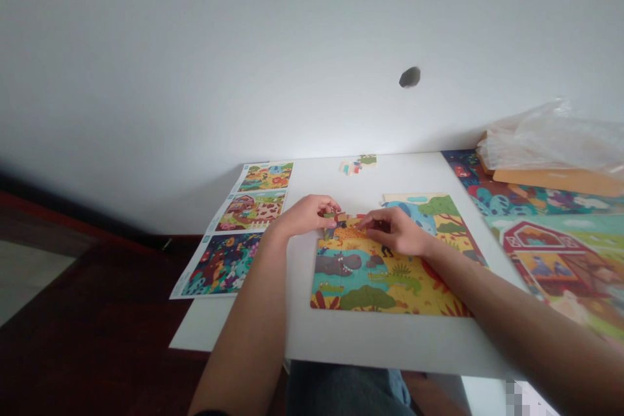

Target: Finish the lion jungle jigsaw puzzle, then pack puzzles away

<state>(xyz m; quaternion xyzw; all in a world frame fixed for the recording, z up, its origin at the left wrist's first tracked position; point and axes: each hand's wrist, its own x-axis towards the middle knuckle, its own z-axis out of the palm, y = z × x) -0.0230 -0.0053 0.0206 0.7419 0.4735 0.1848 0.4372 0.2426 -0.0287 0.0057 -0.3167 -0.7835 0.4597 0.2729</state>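
Observation:
A colourful animal jigsaw puzzle (390,273) lies partly assembled on the white table (370,338). My left hand (305,214) pinches a small puzzle piece (330,214) at the puzzle's upper left corner. My right hand (397,231) rests on the puzzle just to the right, fingers curled and pressing down on the pieces by the same corner. The two hands almost meet above the hippo picture.
A reference sheet (238,227) with three pictures lies at the table's left edge. A few loose pieces (358,164) sit near the wall. At right are a finished barn puzzle (550,240), a cardboard lid (556,177) and a clear plastic bag (550,136).

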